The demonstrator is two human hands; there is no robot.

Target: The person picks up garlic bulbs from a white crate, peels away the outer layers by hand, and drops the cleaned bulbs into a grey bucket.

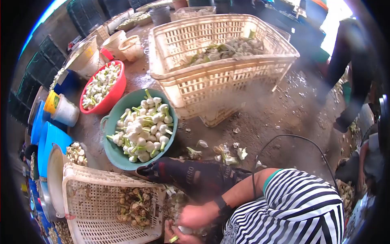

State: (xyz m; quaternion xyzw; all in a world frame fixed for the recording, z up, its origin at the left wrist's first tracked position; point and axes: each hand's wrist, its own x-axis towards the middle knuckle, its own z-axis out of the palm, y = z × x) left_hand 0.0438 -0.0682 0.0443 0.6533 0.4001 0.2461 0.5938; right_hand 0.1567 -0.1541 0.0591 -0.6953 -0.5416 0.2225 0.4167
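Note:
Low in the view, my left hand is closed around a garlic bulb, whose green stem pokes out at the left. Directly above it, my right hand, with a dark band on the wrist, is closed against the bulb; what its fingers grip is hidden. Beside both hands stands a tilted white crate with rough, brownish garlic bulbs inside. A green basin full of trimmed white garlic sits beyond my dark-clothed leg.
A large cream crate holding garlic scraps stands ahead. A red basin of garlic, buckets and blue tubs line the left. Peelings litter the floor. Another person's legs are at the right.

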